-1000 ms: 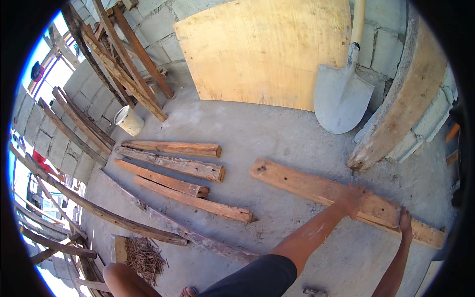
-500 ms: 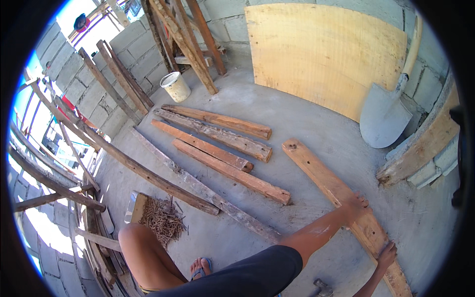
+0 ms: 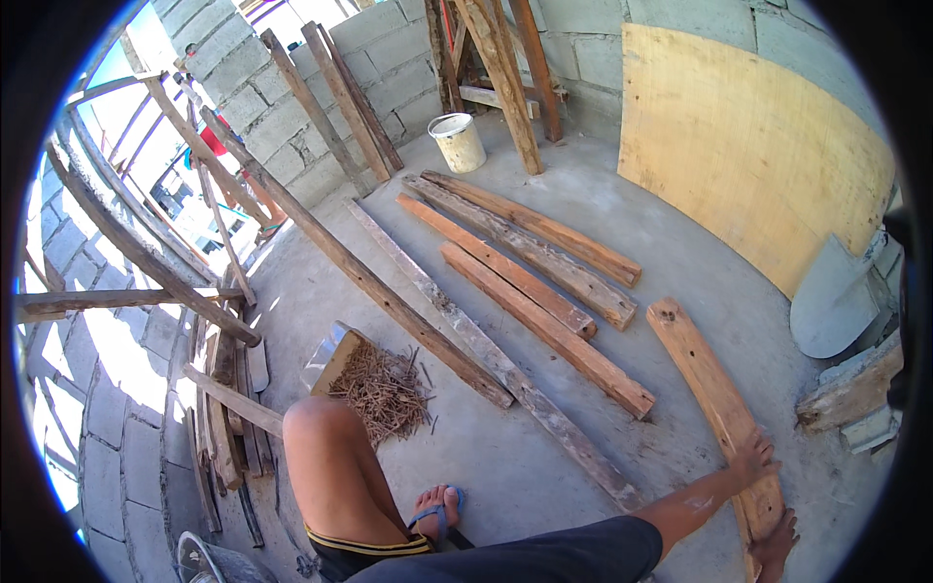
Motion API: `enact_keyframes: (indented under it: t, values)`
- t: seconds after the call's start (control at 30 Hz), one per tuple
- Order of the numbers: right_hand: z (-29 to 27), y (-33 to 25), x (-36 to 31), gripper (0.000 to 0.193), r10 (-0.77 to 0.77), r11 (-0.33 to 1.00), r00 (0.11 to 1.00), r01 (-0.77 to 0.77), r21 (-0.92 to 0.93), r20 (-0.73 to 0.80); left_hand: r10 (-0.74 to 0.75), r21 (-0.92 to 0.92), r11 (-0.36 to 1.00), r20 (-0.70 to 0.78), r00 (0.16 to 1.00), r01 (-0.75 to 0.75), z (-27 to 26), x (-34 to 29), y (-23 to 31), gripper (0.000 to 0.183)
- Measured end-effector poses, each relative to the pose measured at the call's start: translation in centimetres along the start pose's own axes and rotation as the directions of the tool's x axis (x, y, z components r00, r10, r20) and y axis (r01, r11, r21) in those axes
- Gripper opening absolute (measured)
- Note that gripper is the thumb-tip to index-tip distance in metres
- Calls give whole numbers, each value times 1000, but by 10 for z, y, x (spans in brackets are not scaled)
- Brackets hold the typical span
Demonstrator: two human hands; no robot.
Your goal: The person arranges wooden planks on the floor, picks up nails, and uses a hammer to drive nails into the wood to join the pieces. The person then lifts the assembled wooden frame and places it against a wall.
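A long reddish-brown wooden plank [image 3: 708,382] with dark holes lies on the concrete floor at my right, its lower end cut off by the picture's rim. My left hand [image 3: 752,461] grips it partway along, fingers bent over the right edge. Just below, my right hand [image 3: 777,546] holds the same plank by its right side; part of that hand is in shadow. Left of the plank, several loose timbers rest side by side, the closest being an orange-brown beam [image 3: 554,330].
A heap of rusty nails [image 3: 384,391] spills from a container by my bent knee. A long pole [image 3: 369,282] slants over the floor. Farther off stand a white bucket [image 3: 457,144], a plywood sheet [image 3: 748,136] against the block wall, and a shovel [image 3: 834,296].
My view has swung left, so the scene sits farther right in the picture. The hammer near my right arm has left the view. Both hands stay on the plank, a little closer together.
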State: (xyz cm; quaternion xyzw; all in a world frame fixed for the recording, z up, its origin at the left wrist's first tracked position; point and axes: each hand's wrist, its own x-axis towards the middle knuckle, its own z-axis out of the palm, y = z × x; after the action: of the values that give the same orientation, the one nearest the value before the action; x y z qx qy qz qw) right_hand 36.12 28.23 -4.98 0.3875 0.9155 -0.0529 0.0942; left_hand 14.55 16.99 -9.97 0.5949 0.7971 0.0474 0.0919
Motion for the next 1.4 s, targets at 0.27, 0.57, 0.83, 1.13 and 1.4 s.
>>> enact_keyframes:
  t: [0.27,0.57,0.83,1.13,1.4]
  values:
    - [12,18,-18,101,-246,907,958,280,316,-145,43,10,999,-1,999,-43,-11,-14,0,80]
    - [7,9,-18,100,-332,880,907,397,260,-259,116,-112,986,-93,989,-126,-29,-38,-11,82]
    - [-19,-10,-29,99,-161,968,986,167,190,-51,267,-38,963,3,964,-267,-63,-57,-29,98]
    - [-25,-26,-36,93,-57,974,996,70,217,-63,123,24,992,-78,989,-122,-66,-85,-36,99]
    - [-15,-18,-36,90,-86,965,991,109,238,-105,132,-43,990,-7,991,-132,-63,-87,-48,89]
